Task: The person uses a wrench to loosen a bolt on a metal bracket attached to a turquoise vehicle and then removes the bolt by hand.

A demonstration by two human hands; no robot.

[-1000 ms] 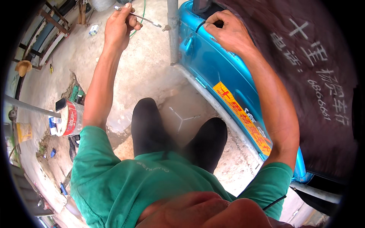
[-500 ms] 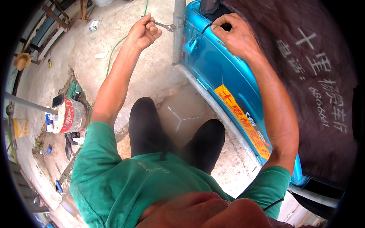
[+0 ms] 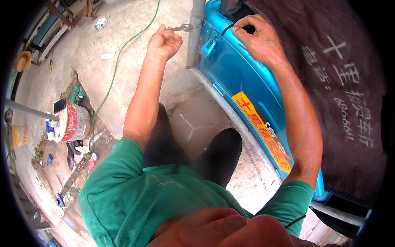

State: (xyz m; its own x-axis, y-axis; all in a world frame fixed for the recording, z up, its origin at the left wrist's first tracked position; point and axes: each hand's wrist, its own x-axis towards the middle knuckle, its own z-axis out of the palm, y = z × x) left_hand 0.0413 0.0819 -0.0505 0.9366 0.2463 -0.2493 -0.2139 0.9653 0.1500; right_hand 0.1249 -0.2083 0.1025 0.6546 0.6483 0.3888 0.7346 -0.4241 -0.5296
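The wrench (image 3: 180, 29) pinched in the left hand (image 3: 164, 44) has been brought to the post (image 3: 195, 43) beyond its fingers, apparently positioned for use; any pinch by the curled right hand (image 3: 262, 42) cannot be confirmed.

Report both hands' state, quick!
Left hand: closed, holding a grey metal wrench.
Right hand: curled at the glossy blue metal panel; whether it's gripping can't be told.

1 head-worn fisheye view, facing steeply down; green shirt (image 3: 164, 201) close, concrete floor (image 3: 82, 45) farther below.
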